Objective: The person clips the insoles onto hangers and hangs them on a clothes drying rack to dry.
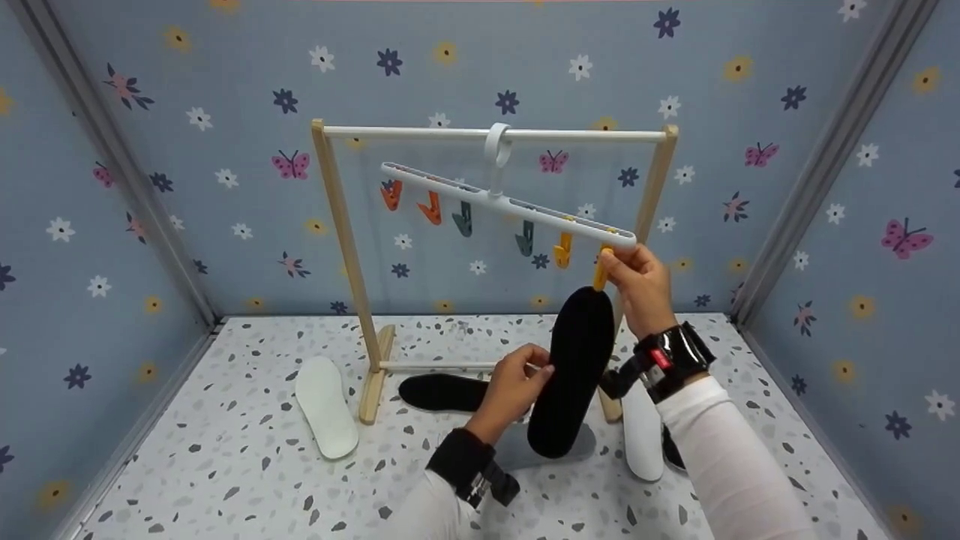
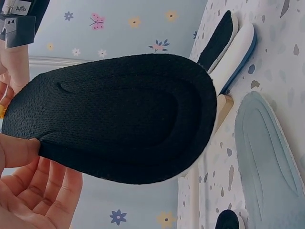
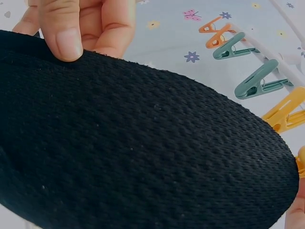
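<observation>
A black shoe insole [image 1: 571, 375] hangs nearly upright, its top end at the yellow clip [image 1: 601, 271] on the hanger's low right end. My left hand [image 1: 517, 386] pinches the insole's left edge between thumb and fingers, as the left wrist view also shows. With thumb and fingers my right hand [image 1: 641, 289] pinches the yellow clip. Whether the clip's jaws bite the insole I cannot tell. The white hanger [image 1: 496, 196] tilts down to the right and carries several orange, green and yellow clips. In the right wrist view the insole [image 3: 157, 143] covers much of the frame.
The hanger's hook hangs on the white bar [image 1: 405, 133] of a wooden-legged rack. On the speckled floor lie a white insole [image 1: 327, 409] at left, a black insole [image 1: 442, 393], a grey insole [image 1: 517, 448], and a white insole [image 1: 642, 435] beside another black one at right.
</observation>
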`<action>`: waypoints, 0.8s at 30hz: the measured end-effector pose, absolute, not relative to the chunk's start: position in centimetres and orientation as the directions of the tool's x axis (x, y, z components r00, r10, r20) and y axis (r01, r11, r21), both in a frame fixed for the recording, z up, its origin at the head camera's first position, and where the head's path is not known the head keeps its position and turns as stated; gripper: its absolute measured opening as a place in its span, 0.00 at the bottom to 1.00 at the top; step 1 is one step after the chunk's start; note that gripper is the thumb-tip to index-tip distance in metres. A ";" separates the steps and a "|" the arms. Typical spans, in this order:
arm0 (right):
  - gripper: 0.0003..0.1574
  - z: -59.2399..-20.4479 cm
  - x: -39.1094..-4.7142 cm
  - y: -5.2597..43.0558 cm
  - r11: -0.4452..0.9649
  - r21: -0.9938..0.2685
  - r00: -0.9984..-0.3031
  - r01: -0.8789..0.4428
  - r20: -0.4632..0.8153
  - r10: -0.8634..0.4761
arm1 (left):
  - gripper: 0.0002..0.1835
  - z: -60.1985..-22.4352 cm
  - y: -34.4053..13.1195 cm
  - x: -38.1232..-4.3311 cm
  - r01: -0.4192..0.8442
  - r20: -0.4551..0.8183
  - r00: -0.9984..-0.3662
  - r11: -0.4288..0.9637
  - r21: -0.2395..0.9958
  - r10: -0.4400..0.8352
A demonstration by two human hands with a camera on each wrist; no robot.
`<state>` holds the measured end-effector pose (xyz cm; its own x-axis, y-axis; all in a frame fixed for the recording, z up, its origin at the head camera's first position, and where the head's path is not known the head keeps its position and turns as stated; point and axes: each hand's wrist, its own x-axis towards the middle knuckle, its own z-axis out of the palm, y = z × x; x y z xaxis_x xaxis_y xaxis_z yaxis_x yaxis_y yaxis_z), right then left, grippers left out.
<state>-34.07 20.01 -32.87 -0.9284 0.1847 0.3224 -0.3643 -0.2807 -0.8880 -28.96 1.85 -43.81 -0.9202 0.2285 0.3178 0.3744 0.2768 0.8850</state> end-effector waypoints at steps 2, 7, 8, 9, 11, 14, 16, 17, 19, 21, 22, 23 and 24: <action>0.04 -32.8 -34.0 20.0 -0.281 -0.888 -0.929 -0.363 0.322 0.183 | 0.03 -43.8 1.8 -28.9 0.381 0.325 -0.918 0.280 0.881 0.225; 0.05 -32.6 -33.9 19.8 -0.291 -0.884 -0.928 -0.366 0.324 0.184 | 0.03 -43.8 1.8 -28.8 0.400 0.347 -0.912 0.281 0.873 0.220; 0.05 -32.6 -33.9 19.8 -0.292 -0.883 -0.928 -0.367 0.325 0.184 | 0.03 -43.7 1.8 -28.7 0.401 0.348 -0.911 0.281 0.872 0.220; 0.05 -32.6 -33.8 19.8 -0.296 -0.881 -0.927 -0.370 0.327 0.185 | 0.03 -43.7 1.9 -28.8 0.403 0.349 -0.910 0.282 0.871 0.223; 0.06 -32.6 -33.8 19.7 -0.299 -0.878 -0.925 -0.375 0.333 0.183 | 0.03 -43.7 1.9 -28.8 0.401 0.345 -0.911 0.285 0.871 0.227; 0.05 -32.6 -33.7 19.7 -0.302 -0.874 -0.924 -0.379 0.339 0.180 | 0.03 -43.6 1.9 -28.8 0.403 0.346 -0.910 0.293 0.867 0.228; 0.04 -32.6 -33.7 19.7 -0.305 -0.873 -0.923 -0.382 0.341 0.179 | 0.03 -43.6 2.0 -28.8 0.411 0.354 -0.906 0.289 0.865 0.229; 0.04 -32.6 -33.6 19.7 -0.305 -0.873 -0.924 -0.380 0.340 0.178 | 0.03 -43.6 2.0 -28.8 0.416 0.360 -0.904 0.286 0.863 0.230; 0.04 -32.6 -33.6 19.8 -0.301 -0.876 -0.925 -0.377 0.338 0.174 | 0.03 -43.5 2.1 -28.8 0.421 0.365 -0.902 0.282 0.862 0.231; 0.05 -32.6 -33.6 19.8 -0.299 -0.878 -0.926 -0.374 0.336 0.171 | 0.03 -43.5 2.2 -28.8 0.422 0.367 -0.901 0.277 0.863 0.230; 0.05 -32.6 -33.6 19.9 -0.298 -0.878 -0.926 -0.374 0.337 0.168 | 0.03 -43.4 2.2 -28.8 0.419 0.364 -0.903 0.274 0.866 0.229; 0.05 -32.6 -33.6 19.9 -0.299 -0.878 -0.926 -0.375 0.339 0.168 | 0.03 -43.3 2.3 -28.8 0.415 0.361 -0.904 0.272 0.868 0.226; 0.05 -32.6 -33.6 19.9 -0.298 -0.877 -0.925 -0.377 0.341 0.168 | 0.03 -43.3 2.3 -28.8 0.409 0.356 -0.907 0.270 0.872 0.225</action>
